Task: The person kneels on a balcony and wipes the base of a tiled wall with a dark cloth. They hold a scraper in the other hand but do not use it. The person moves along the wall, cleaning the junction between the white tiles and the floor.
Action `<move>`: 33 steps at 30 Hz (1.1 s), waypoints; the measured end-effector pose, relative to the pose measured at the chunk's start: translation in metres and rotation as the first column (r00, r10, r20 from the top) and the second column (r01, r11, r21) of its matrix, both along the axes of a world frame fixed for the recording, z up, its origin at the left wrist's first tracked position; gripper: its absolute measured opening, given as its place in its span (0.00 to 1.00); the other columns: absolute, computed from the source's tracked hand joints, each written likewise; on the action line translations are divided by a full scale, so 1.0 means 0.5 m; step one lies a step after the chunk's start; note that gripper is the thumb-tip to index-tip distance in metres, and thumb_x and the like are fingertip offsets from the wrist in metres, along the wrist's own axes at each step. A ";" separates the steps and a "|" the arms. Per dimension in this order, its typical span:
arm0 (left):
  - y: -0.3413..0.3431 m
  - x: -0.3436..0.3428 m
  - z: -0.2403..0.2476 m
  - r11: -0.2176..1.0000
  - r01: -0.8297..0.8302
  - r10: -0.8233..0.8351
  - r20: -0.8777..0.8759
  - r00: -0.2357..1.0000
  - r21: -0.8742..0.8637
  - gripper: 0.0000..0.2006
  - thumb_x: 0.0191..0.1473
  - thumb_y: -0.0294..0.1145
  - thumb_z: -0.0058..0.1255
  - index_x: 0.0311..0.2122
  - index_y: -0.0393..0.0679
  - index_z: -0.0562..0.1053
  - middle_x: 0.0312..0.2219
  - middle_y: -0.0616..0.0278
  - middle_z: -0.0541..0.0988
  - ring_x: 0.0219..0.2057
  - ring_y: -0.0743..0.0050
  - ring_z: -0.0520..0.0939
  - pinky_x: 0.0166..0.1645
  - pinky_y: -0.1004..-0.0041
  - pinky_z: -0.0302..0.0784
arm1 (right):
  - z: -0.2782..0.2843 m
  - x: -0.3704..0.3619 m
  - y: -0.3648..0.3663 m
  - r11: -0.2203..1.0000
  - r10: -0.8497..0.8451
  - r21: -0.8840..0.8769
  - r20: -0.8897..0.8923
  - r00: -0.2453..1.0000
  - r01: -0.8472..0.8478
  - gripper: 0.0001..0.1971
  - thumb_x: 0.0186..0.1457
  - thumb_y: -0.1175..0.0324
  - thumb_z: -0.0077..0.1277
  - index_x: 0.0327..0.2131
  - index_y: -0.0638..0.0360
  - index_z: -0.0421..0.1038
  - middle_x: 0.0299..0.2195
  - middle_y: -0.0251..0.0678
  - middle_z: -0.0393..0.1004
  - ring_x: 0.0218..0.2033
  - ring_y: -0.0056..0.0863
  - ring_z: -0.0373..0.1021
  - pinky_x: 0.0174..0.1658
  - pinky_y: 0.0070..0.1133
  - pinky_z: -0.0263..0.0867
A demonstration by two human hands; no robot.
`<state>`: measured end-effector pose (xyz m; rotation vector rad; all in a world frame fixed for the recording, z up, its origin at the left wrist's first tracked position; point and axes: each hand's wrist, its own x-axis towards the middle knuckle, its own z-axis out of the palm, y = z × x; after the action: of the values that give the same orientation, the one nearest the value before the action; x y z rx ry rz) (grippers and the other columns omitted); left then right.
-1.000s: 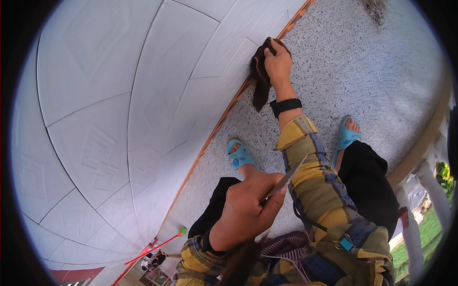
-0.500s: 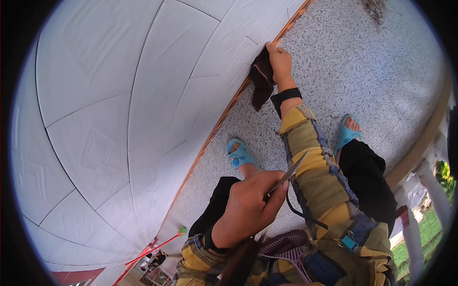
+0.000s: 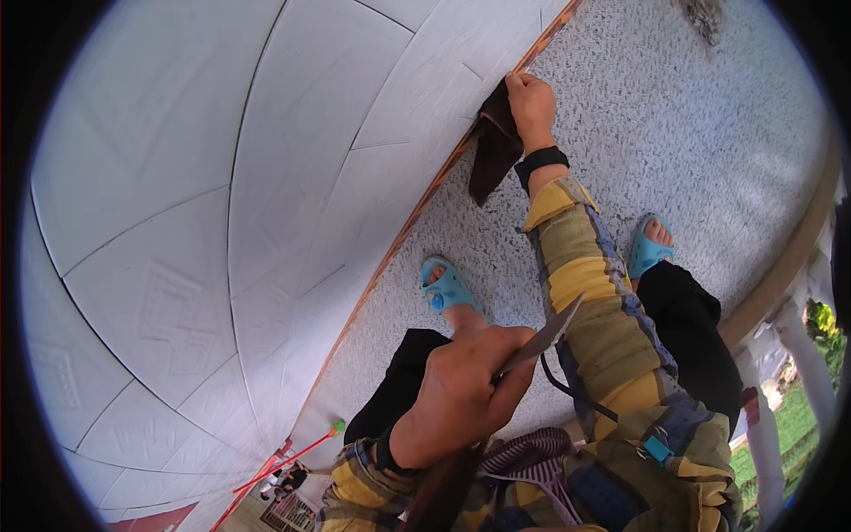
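Note:
My right hand (image 3: 531,108) reaches far forward, its fingers closed on a dark brown cloth (image 3: 498,146). The cloth is bunched against the foot of the wall, and one corner hangs down onto the floor. Nearer to me, my left hand (image 3: 465,386) is closed around a knife (image 3: 542,339). Its thin, pointed metal blade sticks out past the thumb toward my right sleeve. Below that hand is a long dark brown piece (image 3: 448,486); whether it belongs to the knife I cannot tell.
A pale tiled wall (image 3: 292,168) fills the left, with a narrow orange-brown strip (image 3: 390,253) along its foot. My feet in blue sandals (image 3: 448,288) stand on the speckled floor (image 3: 638,133). A white railing (image 3: 802,355) runs at right; a red pole (image 3: 284,463) lies lower left.
My right hand has shifted slightly forward and right along the wall's foot, taking the cloth with it. The knife's tip has moved a little to the right and down.

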<state>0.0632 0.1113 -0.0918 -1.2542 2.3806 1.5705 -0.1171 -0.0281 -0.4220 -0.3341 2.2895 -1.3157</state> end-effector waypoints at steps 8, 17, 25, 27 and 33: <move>0.007 0.000 0.009 0.999 -0.022 0.021 0.014 1.000 0.035 0.09 0.57 0.25 0.53 0.42 0.35 0.76 0.26 0.54 0.79 0.23 0.68 0.79 0.30 0.73 0.73 | 0.009 -0.007 0.004 0.997 0.069 0.029 0.021 0.997 -0.070 0.19 0.55 0.52 0.52 0.28 0.61 0.78 0.21 0.46 0.76 0.26 0.45 0.74 0.34 0.33 0.68; 0.006 0.001 0.009 1.000 -0.021 0.021 0.013 1.000 0.018 0.08 0.57 0.25 0.54 0.41 0.35 0.76 0.25 0.55 0.78 0.23 0.70 0.78 0.29 0.74 0.73 | 0.002 -0.016 -0.001 0.998 0.065 0.004 -0.042 0.997 -0.064 0.19 0.57 0.54 0.50 0.27 0.62 0.77 0.23 0.49 0.76 0.27 0.49 0.74 0.33 0.36 0.67; 0.011 -0.013 0.017 0.999 -0.016 0.016 -0.010 1.000 0.049 0.07 0.56 0.24 0.54 0.40 0.35 0.76 0.23 0.55 0.77 0.21 0.71 0.78 0.28 0.74 0.72 | 0.085 0.088 0.034 0.992 0.084 -0.095 -0.015 0.996 -0.085 0.18 0.58 0.54 0.51 0.32 0.61 0.78 0.25 0.50 0.76 0.28 0.48 0.75 0.34 0.34 0.68; 0.013 -0.014 0.017 0.999 -0.017 0.017 -0.017 1.000 0.040 0.07 0.56 0.24 0.54 0.40 0.35 0.76 0.22 0.55 0.77 0.20 0.70 0.78 0.27 0.73 0.72 | 0.089 0.099 0.035 0.994 0.074 -0.082 0.040 0.996 -0.070 0.17 0.58 0.55 0.51 0.32 0.60 0.78 0.25 0.50 0.76 0.28 0.48 0.74 0.33 0.34 0.68; 0.012 -0.009 0.020 1.000 0.014 -0.014 -0.023 1.000 0.000 0.08 0.55 0.25 0.55 0.41 0.35 0.76 0.22 0.54 0.77 0.20 0.68 0.79 0.27 0.73 0.73 | 0.075 0.082 0.029 0.989 0.144 -0.024 -0.039 0.989 -0.145 0.17 0.58 0.56 0.51 0.29 0.60 0.78 0.22 0.48 0.76 0.26 0.47 0.74 0.32 0.34 0.67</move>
<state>0.0586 0.1174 -0.0817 -1.2235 2.3975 1.5895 -0.0763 -0.0137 -0.3843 -0.5279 2.2332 -1.2783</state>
